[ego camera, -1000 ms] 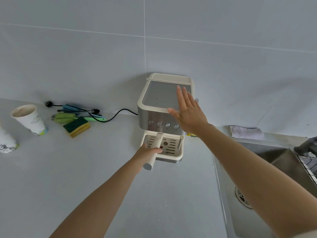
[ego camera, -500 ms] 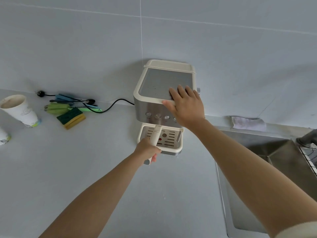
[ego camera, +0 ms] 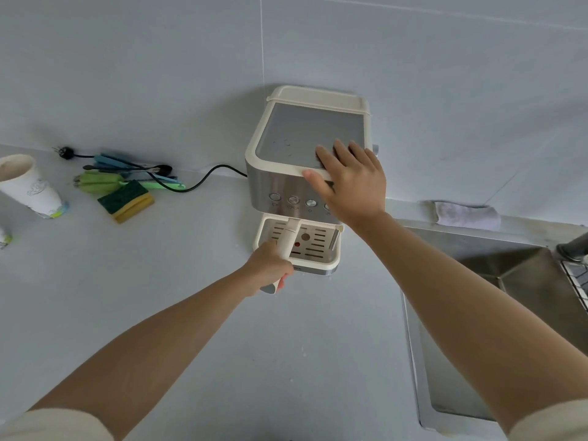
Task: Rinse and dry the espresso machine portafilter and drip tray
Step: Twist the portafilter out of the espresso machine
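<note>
Wall (ego camera: pixel 127 74): pale grey tile, large format, thin joints. It forms the whole backdrop.
Countertop (ego camera: pixel 191 329): pale grey, matte, runs from the left edge to the sink.
Sink (ego camera: pixel 509 281): stainless steel, set into the counter on the right. A dark faucet (ego camera: pixel 572 246) stands at its far right edge, and a wire rack (ego camera: pixel 577 281) is partly in view below it.

Espresso machine (ego camera: pixel 286 138): cream and brushed steel, back against the wall, just left of the sink. Its black power cord (ego camera: pixel 206 176) trails left along the counter; the plug (ego camera: pixel 65 152) lies loose.
Right hand (ego camera: pixel 353 183): laid flat on the front right corner of the machine top, fingers straight, thumb along the front edge. It covers part of the button row (ego camera: pixel 292 200).
Left hand (ego camera: pixel 270 268): fingers wrapped around the cream handle of the portafilter (ego camera: pixel 289 237), which projects forward from under the machine head, above the drip tray (ego camera: pixel 321 246). The slotted tray is seated in the machine base.

Left of the machine: a paper cup (ego camera: pixel 28 189), a green-and-yellow sponge (ego camera: pixel 127 200) and a bundle of blue and green utensils (ego camera: pixel 127 168) lying across the cord. A folded grey cloth (ego camera: pixel 464 214) lies on the ledge behind the sink.

Counts: 1 machine, 1 portafilter, 1 tray, 1 sponge, 1 cloth, 1 whole cup. Buttons: 3 clear, a 4th half hidden.
</note>
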`<state>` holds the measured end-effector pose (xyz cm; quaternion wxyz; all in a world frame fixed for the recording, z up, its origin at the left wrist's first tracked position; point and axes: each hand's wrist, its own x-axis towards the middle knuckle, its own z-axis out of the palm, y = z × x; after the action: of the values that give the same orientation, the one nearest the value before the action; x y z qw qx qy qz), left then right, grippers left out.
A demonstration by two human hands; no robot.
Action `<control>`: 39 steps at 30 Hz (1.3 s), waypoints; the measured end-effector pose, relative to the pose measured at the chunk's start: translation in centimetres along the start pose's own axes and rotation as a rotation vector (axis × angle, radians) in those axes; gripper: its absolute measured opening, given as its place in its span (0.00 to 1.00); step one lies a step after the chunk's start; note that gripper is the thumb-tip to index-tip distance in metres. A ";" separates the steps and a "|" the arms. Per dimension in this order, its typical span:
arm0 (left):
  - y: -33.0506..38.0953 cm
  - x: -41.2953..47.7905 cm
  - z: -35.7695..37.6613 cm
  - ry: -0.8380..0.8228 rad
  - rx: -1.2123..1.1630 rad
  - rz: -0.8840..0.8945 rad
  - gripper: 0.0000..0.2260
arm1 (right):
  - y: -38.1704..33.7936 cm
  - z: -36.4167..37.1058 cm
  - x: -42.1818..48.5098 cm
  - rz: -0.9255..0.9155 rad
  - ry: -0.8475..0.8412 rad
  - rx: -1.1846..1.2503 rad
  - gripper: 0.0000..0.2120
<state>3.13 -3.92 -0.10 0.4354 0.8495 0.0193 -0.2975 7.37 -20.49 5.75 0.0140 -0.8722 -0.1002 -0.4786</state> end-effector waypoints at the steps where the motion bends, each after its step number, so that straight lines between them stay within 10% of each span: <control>1: 0.0 0.0 0.0 -0.006 0.012 0.007 0.12 | 0.0 0.1 0.0 -0.001 0.015 -0.004 0.25; 21: -0.5 3.3 -8.6 -0.184 0.317 0.108 0.07 | 0.5 1.2 -0.5 -0.041 0.117 -0.027 0.21; 26: -0.7 5.2 -10.1 -0.214 0.354 0.113 0.22 | 0.5 0.8 -0.6 -0.033 0.064 -0.017 0.23; 39: -1.5 6.7 -9.8 -0.261 0.282 0.147 0.09 | 0.1 0.1 -0.5 -0.002 -0.021 0.012 0.25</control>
<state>12.93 2.88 -0.36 0.3312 0.8555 -0.1410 -0.3722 7.23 -20.66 5.30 0.0177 -0.8769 -0.1041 -0.4690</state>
